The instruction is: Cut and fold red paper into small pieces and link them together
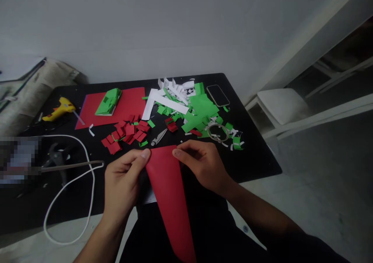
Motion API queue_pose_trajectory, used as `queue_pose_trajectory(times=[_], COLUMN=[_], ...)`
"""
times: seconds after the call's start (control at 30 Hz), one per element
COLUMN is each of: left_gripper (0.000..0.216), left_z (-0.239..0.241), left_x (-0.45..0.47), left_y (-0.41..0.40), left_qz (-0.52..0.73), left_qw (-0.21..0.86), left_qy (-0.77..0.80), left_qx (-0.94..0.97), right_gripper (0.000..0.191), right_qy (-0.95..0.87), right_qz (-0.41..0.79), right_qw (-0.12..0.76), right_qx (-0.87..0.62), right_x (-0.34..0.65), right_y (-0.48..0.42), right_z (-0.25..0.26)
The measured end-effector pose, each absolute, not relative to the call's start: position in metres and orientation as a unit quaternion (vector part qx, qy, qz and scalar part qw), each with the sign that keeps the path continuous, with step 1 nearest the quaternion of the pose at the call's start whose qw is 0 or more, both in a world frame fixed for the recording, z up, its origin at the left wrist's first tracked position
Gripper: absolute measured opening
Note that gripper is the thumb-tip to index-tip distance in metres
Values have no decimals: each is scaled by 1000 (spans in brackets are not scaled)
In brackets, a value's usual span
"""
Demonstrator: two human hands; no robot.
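Paper (169,189) spans near edge of table (247,158); left hand (124,179) and right hand (205,166) pinch its top corners. Keep tension even, avoid creasing.

phone (218,96) by the worktop (252,152) far right corner, glue gun (61,109) near the far left, held sheet (170,193) across the front edge.

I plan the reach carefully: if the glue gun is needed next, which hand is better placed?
Probably the left hand: the glue gun lies on that side, farther from the right hand. Both hold the red paper, though.
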State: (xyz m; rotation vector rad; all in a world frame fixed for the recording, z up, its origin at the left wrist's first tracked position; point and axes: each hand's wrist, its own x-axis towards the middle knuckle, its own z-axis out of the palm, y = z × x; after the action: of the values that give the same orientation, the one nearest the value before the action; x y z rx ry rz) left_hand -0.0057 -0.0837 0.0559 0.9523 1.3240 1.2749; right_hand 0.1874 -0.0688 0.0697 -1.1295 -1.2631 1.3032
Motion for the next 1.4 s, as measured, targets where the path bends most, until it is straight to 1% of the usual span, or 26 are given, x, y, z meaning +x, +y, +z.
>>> queue_pose_trajectory(times=[0.23,0.37,0.5,0.7,0.77,0.93,1.07,1.17,1.2,1.27,1.33,1.4], left_gripper=[25,22,20,21,21,23,26,29,30,31,33,35], left_z=[46,37,32,25,24,35,50,55,55,54,51,47], left_x=[0,-1,-2,3,4,1,6,14,17,19,16,8], left_y=[-83,-83,-82,-83,-83,-79,-72,-68,-67,-67,-70,-74], left_qz=[558,542,529,517,513,481,418,377,371,362,350,339], left_qw=[537,526,519,550,546,528,551,560,560,563,563,556], left_qy=[518,526,544,525,529,537,505,479,476,477,483,490], left_qx=[363,391,393,393,397,449,517,562,567,570,572,579], right_gripper=[14,15,16,15,15,20,21,8,9,12,14,18], right_qy=[-512,-500,-489,-478,-475,-488,-573,-638,-644,-628,-583,-525], right_qz=[524,513,519,499,500,538,533,481,472,465,450,444], right_qw=[488,504,502,515,516,473,415,384,381,400,452,485], right_qx=[-475,-482,-490,-507,-508,-498,-465,-464,-467,-479,-504,-540], right_x=[185,185,186,190,192,201,204,203,204,208,217,231], right_y=[-69,-66,-65,-66,-66,-62,-53,-46,-44,-40,-37,-35], right_z=[61,55,52,49,47,46,62,72,73,73,70,66])
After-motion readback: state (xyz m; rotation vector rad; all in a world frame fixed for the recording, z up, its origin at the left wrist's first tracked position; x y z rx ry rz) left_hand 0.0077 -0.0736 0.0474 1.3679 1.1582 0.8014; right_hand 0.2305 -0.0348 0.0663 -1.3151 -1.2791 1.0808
